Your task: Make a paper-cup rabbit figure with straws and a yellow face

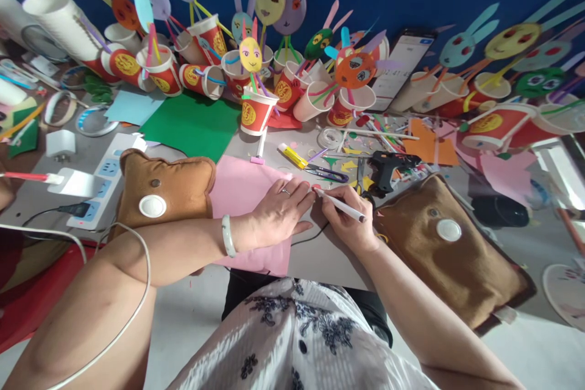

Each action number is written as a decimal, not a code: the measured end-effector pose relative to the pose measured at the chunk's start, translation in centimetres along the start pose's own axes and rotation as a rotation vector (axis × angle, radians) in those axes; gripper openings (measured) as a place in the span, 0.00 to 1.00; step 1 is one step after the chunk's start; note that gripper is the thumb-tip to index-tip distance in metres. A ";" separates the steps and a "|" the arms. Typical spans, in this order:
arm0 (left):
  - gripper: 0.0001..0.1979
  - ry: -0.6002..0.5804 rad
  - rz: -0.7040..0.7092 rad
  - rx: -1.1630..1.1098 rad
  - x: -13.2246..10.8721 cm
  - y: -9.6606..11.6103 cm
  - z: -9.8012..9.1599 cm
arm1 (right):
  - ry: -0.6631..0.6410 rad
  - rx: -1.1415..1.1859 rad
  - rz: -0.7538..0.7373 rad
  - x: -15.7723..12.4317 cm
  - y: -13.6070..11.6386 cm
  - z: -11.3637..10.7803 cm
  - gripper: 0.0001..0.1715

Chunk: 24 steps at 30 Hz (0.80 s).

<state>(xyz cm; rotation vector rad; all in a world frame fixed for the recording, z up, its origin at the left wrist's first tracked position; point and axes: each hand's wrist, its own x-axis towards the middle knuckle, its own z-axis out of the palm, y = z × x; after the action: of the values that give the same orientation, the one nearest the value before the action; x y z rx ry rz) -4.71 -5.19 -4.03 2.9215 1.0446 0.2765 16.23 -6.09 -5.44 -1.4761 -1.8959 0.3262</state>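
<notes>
My right hand (350,219) grips a white marker pen (342,204), its tip pointing left at a small red piece (316,187) on the table. My left hand (281,210) lies flat with fingers stretched, mostly over a sheet of pink paper (237,186); its fingertips come close to the red piece. Whether they touch it I cannot tell. Just beyond the hands lie a yellow glue stick (294,156), thread snips (326,173) and a small pink-headed tool (259,155).
Paper cups with rabbit-faced figures (251,55) line the back wall. Brown plush cushions lie at left (169,186) and right (450,250). A power strip (107,177), green paper (192,125), a black glue gun (388,167) and a propped phone (404,67) stand around. A white cable (144,292) crosses my left arm.
</notes>
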 end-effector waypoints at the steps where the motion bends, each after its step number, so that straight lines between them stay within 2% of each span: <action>1: 0.31 -0.001 -0.001 0.000 0.0 0.0 0.0 | 0.000 0.000 0.001 0.0 0.0 0.0 0.05; 13: 0.29 -0.030 -0.003 0.007 0.1 0.1 -0.8 | 0.003 -0.009 0.015 0.2 -0.4 -0.2 0.08; 24: 0.30 -0.037 -0.004 0.019 0.1 0.2 -1.0 | 0.016 0.008 -0.019 0.2 -0.3 -0.2 0.05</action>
<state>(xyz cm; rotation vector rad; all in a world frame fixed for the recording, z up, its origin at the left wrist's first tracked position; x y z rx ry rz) -4.68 -5.26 -3.04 2.9285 1.0539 0.2134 16.13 -6.07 -5.04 -1.4504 -1.8924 0.3116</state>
